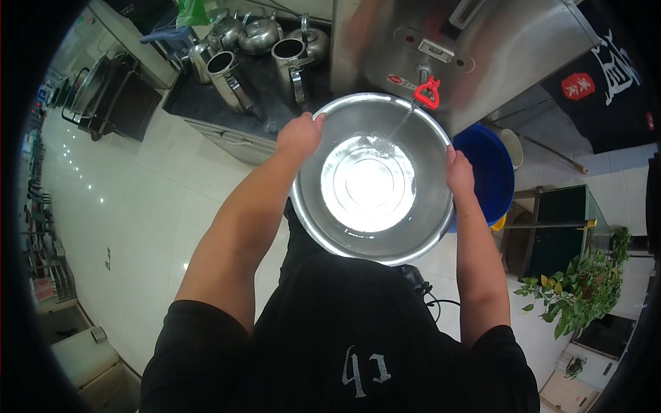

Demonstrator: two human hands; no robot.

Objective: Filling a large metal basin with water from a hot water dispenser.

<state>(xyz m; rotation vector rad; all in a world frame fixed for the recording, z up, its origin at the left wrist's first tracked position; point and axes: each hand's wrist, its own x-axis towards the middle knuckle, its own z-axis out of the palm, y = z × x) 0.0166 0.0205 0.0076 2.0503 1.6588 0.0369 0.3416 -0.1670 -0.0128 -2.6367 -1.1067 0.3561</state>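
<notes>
A large stainless steel basin is held in front of my body by its rim. My left hand grips the rim at the upper left, thumb over the edge. On the right side, my right hand clasps the rim, its fingers hidden beneath. From a tap with a red handle, a stream of water falls into the basin and splashes on its bottom. Shallow water seems to cover the bottom, though glare hides its depth. The tap sticks out of a steel water boiler.
Several steel kettles and jugs stand on the dark counter at the left. A blue bucket sits beyond my right hand. Farther right are a potted plant and a dark cloth with writing. Cables lie near my legs.
</notes>
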